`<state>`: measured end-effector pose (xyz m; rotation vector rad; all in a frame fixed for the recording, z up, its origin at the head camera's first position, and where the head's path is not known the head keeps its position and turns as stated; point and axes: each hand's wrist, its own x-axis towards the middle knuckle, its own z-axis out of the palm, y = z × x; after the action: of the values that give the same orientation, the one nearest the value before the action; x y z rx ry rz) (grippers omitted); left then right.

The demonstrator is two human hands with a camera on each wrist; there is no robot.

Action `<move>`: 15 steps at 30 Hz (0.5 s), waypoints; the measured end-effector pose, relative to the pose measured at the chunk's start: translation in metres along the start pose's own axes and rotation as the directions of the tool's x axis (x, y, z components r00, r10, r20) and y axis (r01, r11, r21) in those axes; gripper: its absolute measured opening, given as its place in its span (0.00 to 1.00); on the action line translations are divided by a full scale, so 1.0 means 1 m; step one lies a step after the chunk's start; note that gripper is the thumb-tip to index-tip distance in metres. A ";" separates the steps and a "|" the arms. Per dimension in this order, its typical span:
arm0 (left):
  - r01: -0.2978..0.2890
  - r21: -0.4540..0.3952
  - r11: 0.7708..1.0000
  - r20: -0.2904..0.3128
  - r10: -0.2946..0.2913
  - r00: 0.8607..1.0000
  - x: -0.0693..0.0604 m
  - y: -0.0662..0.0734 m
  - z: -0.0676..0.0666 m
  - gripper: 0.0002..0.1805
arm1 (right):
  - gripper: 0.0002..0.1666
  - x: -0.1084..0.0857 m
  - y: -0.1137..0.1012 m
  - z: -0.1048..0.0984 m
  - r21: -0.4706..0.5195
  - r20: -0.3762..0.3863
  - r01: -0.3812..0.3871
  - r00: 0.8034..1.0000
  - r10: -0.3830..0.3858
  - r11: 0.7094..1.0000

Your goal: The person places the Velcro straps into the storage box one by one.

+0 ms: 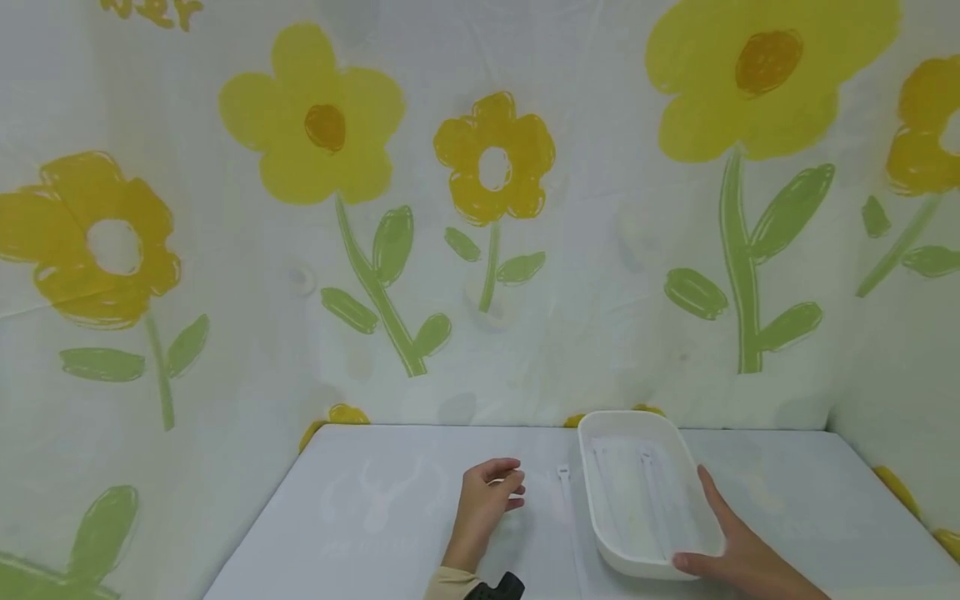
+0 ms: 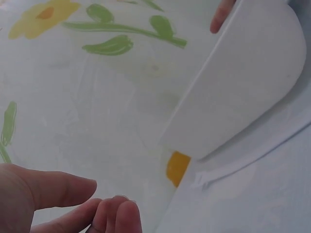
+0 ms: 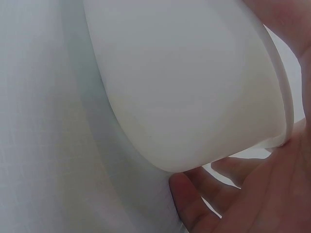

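A white rectangular tub [image 1: 637,568] with rounded corners sits on the table, and thin white cable ties [image 1: 651,492] lie inside it. My right hand [image 1: 738,546] holds the tub at its near right corner. In the right wrist view, the fingers of that hand [image 3: 262,189] bend around the tub's wall [image 3: 194,87]. To the left of the tub, one white cable tie [image 1: 567,508] lies lengthwise on the table, head end away from me. My left hand [image 1: 489,500] hovers left of that tie, fingers loosely bent and nothing visible between them.
The white table [image 1: 360,533] ends at a hanging cloth [image 1: 585,333] printed with yellow flowers, which also rises at both sides. A dark band with a device [image 1: 498,587] is on my left wrist, beside a beige sleeve [image 1: 447,583].
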<state>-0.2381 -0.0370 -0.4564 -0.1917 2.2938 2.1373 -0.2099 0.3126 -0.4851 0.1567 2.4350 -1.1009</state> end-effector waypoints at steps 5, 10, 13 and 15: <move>0.003 0.017 1.000 -0.005 -0.003 1.000 0.001 -0.004 -0.003 0.16 | 0.84 0.001 0.001 0.000 0.001 0.006 0.022 1.000 -0.022 1.000; 0.004 0.044 0.999 -0.004 -0.004 1.000 0.002 -0.006 -0.003 0.16 | 0.85 0.001 0.000 0.001 0.009 0.004 -0.007 1.000 0.007 1.000; 0.008 0.066 0.998 -0.009 -0.008 1.000 0.002 -0.006 -0.002 0.16 | 0.85 0.000 -0.001 0.001 0.013 0.002 -0.021 1.000 0.021 1.000; 0.009 0.081 0.997 -0.012 -0.008 1.000 0.003 -0.006 -0.002 0.16 | 0.85 0.000 -0.001 0.001 0.013 0.001 -0.026 1.000 0.026 1.000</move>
<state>-0.2400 -0.0396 -0.4620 -0.2128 2.3760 2.0399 -0.2097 0.3113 -0.4854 0.1912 2.4183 -1.1053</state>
